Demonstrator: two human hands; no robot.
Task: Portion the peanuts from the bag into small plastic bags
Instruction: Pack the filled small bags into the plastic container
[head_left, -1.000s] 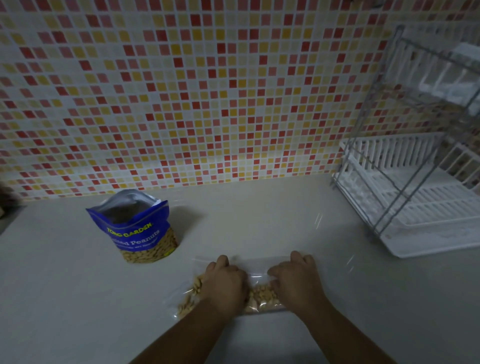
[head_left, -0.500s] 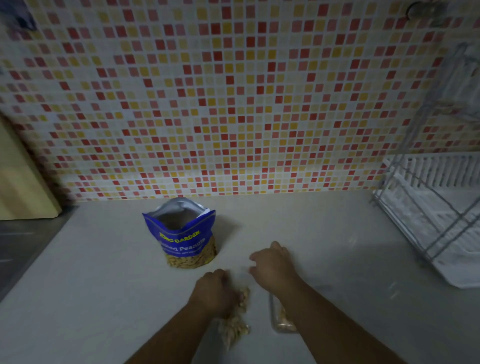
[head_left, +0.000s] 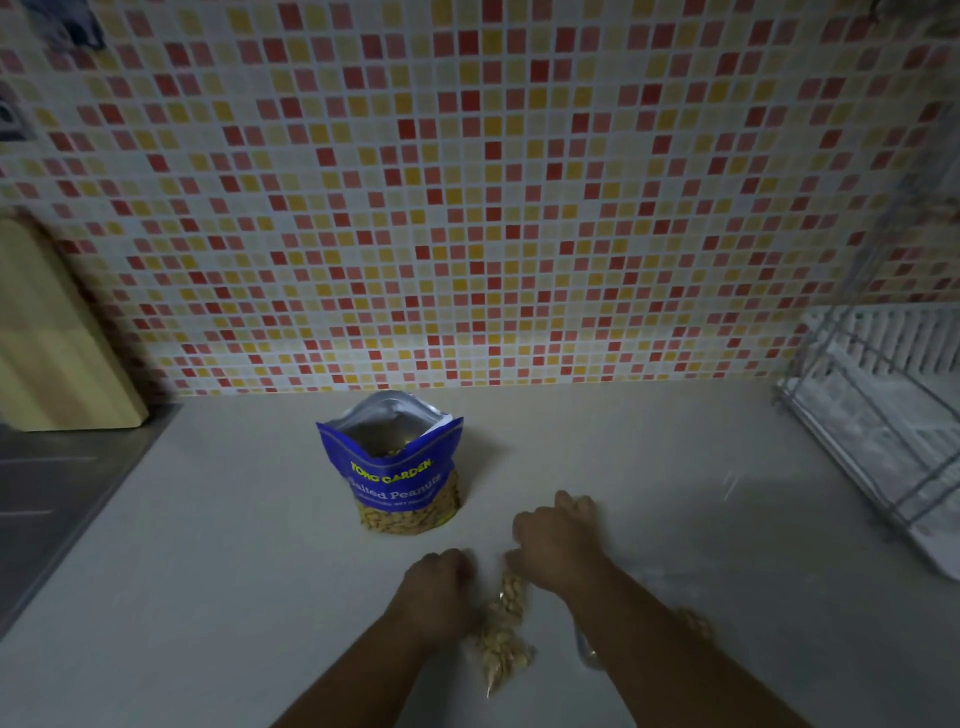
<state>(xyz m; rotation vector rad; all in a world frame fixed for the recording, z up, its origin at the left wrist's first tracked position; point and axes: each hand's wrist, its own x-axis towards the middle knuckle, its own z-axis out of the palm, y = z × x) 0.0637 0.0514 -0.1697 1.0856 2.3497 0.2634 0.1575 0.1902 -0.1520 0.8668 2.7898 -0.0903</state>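
The blue peanut bag stands open on the pale counter, with peanuts showing through its lower window. In front of it lies a small clear plastic bag of peanuts, lengthwise between my hands. My left hand is curled against its left side and holds it. My right hand has its fingers curled down, with the thumb side on the bag's upper end. A second small filled bag lies mostly hidden under my right forearm.
A white dish rack with a wire frame stands at the right edge. A wooden board leans on the tiled wall at the left, above a steel sink surface. A shimmer of clear plastic lies right of my right hand.
Both hands lay side by side on one flat filled bag a second ago. Now a bag lies lengthwise between them, another sits under my right forearm, and my view has turned left.
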